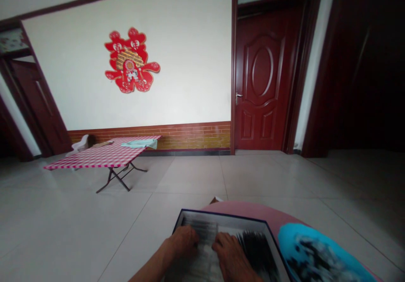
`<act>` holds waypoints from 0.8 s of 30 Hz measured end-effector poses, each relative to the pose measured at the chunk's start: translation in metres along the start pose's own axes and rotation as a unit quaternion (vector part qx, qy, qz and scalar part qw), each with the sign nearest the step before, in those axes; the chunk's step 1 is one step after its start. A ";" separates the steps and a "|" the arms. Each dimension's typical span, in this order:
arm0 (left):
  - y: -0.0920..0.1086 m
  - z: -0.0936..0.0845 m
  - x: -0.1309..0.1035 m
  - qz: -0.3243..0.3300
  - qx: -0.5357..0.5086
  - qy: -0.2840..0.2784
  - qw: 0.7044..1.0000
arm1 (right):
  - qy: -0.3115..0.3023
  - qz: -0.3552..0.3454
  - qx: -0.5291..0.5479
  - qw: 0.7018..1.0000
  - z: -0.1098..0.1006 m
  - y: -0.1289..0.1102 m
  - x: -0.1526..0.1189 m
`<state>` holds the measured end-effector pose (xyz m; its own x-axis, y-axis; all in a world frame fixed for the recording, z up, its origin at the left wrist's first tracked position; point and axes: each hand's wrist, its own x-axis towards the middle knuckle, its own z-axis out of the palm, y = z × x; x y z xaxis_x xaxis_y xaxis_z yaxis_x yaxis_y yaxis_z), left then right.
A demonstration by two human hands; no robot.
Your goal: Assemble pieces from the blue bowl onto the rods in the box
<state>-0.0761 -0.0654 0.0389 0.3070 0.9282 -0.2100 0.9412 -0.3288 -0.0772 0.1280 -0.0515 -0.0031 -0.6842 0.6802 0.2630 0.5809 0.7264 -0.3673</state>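
My left hand (187, 240) and right hand (230, 254), fingers curled, appear to be arranging pale pieces (207, 231) in the near box (228, 217); blur prevents confirming any grip, and the next move likely calls for careful alignment.

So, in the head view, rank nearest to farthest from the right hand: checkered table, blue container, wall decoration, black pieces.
1. Black pieces, in the box's right side
2. Blue container, right of the box
3. Checkered table, back left
4. Wall decoration, on the far wall
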 end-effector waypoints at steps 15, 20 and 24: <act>0.001 0.003 -0.008 0.009 -0.028 0.039 0.999 | -0.007 -0.068 -0.029 0.997 0.011 0.004 0.005; 0.006 0.000 -0.006 0.019 -0.037 0.046 0.998 | -0.023 -0.048 -0.025 0.998 0.010 0.003 0.005; 0.005 0.000 -0.007 0.026 -0.052 0.055 0.997 | -0.026 -0.025 -0.009 0.999 0.011 0.002 0.004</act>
<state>-0.0732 -0.0737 0.0396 0.3645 0.9255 -0.1030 0.9312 -0.3629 0.0344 0.1216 -0.0481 -0.0121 -0.7347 0.6372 0.2328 0.5531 0.7613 -0.3384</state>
